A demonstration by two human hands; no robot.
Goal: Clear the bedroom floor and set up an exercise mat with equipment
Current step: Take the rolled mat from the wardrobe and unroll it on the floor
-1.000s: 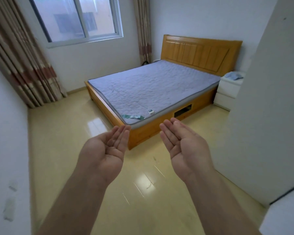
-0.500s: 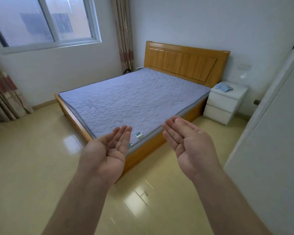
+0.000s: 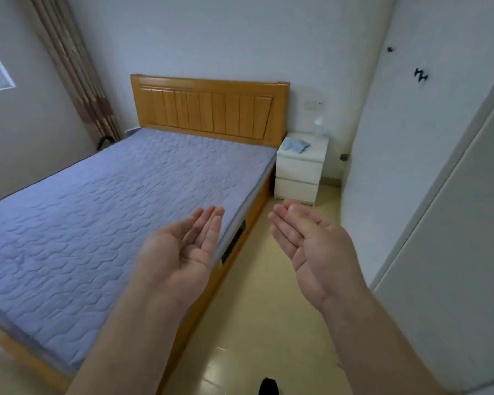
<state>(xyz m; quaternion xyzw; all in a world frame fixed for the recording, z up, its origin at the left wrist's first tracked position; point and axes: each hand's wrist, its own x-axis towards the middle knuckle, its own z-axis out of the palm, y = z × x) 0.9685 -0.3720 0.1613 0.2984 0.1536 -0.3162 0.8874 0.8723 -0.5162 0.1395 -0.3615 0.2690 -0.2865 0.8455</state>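
Note:
My left hand (image 3: 183,252) is held out in front of me, palm up, fingers straight and together, holding nothing. My right hand (image 3: 314,246) is beside it, palm turned inward and up, fingers straight, also holding nothing. Both hover over the right edge of the bed (image 3: 97,218), which has a grey-blue quilted cover and a wooden frame. The glossy yellow floor (image 3: 268,323) runs between the bed and the white wall on the right. No exercise mat or equipment shows in view.
A white two-drawer nightstand (image 3: 297,178) stands right of the wooden headboard (image 3: 208,109), with a blue cloth (image 3: 295,144) on top. A white door or wardrobe panel (image 3: 454,252) fills the right side. A curtain (image 3: 77,75) hangs at the back left. A dark shoe tip (image 3: 268,386) shows at the bottom.
The view has swung right and moved closer to the bed; the window has almost left the frame and the nightstand is nearer. Both hands stay held out, open and holding nothing.

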